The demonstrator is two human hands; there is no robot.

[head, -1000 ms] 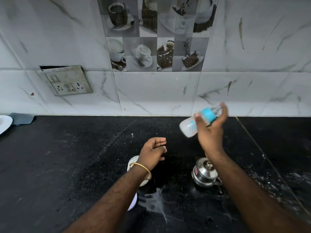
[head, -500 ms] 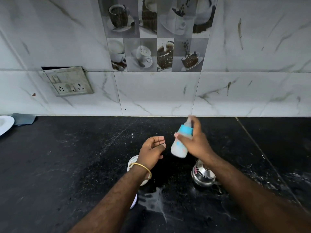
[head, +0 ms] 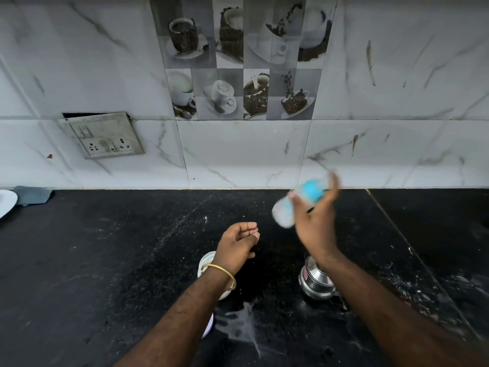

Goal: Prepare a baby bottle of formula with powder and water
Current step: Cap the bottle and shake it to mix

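The baby bottle (head: 296,205) is being held up in the air over the black counter (head: 105,260), tilted so its pale base is pointing toward 8 o'clock and its blue collar toward 2 o'clock; it is blurred, so the teat end is hard to make out. The right hand (head: 315,221) is gripping it, thumb and fingers curling round the collar and body. At about 8 o'clock from the bottle, the left hand (head: 238,245) is hovering apart from it, palm turned inward, fingers loosely curled and holding nothing, with a gold bangle (head: 219,274) sitting on the wrist. A white container (head: 206,263) is partly showing under that wrist. A steel pot (head: 315,283) is standing at 6 o'clock from the bottle, beneath the right forearm. A whitish spill (head: 243,324) is lying on the counter between the two arms. Far off at 9 o'clock, a white plate (head: 6,202) and a grey cloth (head: 31,196) are resting by the tiled wall (head: 238,154), which is carrying a switch plate (head: 103,135)
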